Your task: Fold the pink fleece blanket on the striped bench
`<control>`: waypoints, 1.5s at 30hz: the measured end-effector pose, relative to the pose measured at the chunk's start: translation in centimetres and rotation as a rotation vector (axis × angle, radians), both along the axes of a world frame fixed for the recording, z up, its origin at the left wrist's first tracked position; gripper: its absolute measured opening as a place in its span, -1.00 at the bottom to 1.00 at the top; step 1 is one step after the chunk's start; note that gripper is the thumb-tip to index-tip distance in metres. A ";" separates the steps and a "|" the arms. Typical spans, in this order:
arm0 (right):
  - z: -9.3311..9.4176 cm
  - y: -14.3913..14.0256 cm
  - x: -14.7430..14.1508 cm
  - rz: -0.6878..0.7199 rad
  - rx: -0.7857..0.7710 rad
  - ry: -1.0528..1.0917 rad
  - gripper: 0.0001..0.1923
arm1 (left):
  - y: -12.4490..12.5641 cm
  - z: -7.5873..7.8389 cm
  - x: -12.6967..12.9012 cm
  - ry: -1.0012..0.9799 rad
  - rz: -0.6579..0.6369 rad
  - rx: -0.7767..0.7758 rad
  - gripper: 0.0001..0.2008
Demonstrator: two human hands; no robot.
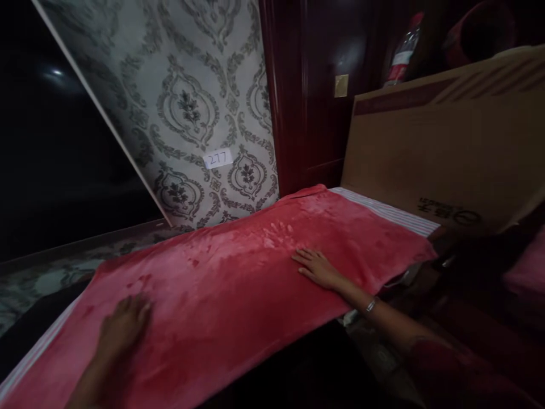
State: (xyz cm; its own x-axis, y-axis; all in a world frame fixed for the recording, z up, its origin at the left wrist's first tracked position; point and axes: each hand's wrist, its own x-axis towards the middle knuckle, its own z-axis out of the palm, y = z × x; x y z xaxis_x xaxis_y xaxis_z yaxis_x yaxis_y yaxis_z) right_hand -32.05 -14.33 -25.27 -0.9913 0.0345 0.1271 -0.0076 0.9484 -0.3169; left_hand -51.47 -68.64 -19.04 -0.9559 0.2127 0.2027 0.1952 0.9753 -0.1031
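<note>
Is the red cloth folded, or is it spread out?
Spread out: the red cloth lies broad and mostly flat, reaching beyond both the left hand and the right hand.

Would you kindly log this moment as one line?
left hand: over red cloth, blurred | right hand: palm down on it | striped fabric: showing beneath

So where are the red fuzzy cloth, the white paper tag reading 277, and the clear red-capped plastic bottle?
Red fuzzy cloth (238,289): head view, its middle.
White paper tag (218,158): head view, its middle.
Clear plastic bottle (401,58): head view, its label.
</note>
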 end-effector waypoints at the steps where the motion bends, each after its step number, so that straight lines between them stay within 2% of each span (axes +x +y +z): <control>1: 0.1 0.1 0.0 0.002 -0.005 -0.007 -0.41 | 2.9 -0.2 -0.7 -0.040 -0.034 -0.004 -0.46; 4: 0.3 0.6 -0.2 0.030 -0.018 -0.032 -0.40 | 12.1 -0.2 -1.7 -0.138 -0.169 -0.004 -0.41; 7: 0.8 2.4 -0.5 0.033 -0.019 -0.033 -0.40 | 20.6 0.1 -1.2 -0.190 -0.294 -0.006 -0.41; 9: 1.3 4.5 -0.7 -0.049 -0.022 0.007 -0.45 | 24.8 -0.1 -0.5 -0.181 -0.350 0.007 -0.40; 11: 2.1 7.4 -0.6 -0.221 -0.026 0.070 -0.50 | 27.6 -0.6 0.3 -0.145 -0.377 0.010 -0.41; 14: 3.5 12.7 0.4 -0.533 -0.023 0.126 -0.52 | 29.4 -1.7 1.0 -0.072 -0.377 -0.023 -0.43; 19: 4.7 20.4 4.6 -1.012 -0.022 0.087 -0.51 | 29.3 -2.5 0.6 -0.045 -0.383 -0.054 -0.43; 21: 4.6 22.4 6.1 -1.139 -0.026 0.047 -0.51 | 29.3 -2.5 0.3 -0.046 -0.381 -0.049 -0.43; 24: 4.3 24.1 7.2 -1.213 -0.021 -0.005 -0.56 | 29.4 -2.6 0.1 -0.034 -0.387 -0.048 -0.42; 28: 4.1 25.5 7.7 -1.225 0.021 -0.040 -0.61 | 29.5 -2.7 0.1 -0.049 -0.386 -0.062 -0.41; 33: 4.6 26.2 9.0 -1.245 0.090 -0.040 -0.57 | 29.4 -3.0 -0.2 -0.033 -0.390 -0.050 -0.42; 36: 5.2 25.7 7.6 -1.173 0.144 0.009 -0.53 | 29.4 -3.1 -0.4 -0.037 -0.381 -0.063 -0.41; 39: 5.1 23.4 2.9 -0.980 0.185 0.062 -0.53 | 29.3 -3.2 -0.5 -0.042 -0.365 -0.066 -0.41; 41: 4.3 20.9 -1.1 -0.790 0.191 0.079 -0.49 | 29.1 -3.5 -0.6 -0.041 -0.362 -0.076 -0.40; 45: 2.5 16.5 -7.9 -0.245 0.129 0.048 -0.39 | 28.4 -4.4 -1.3 -0.029 -0.376 -0.097 -0.39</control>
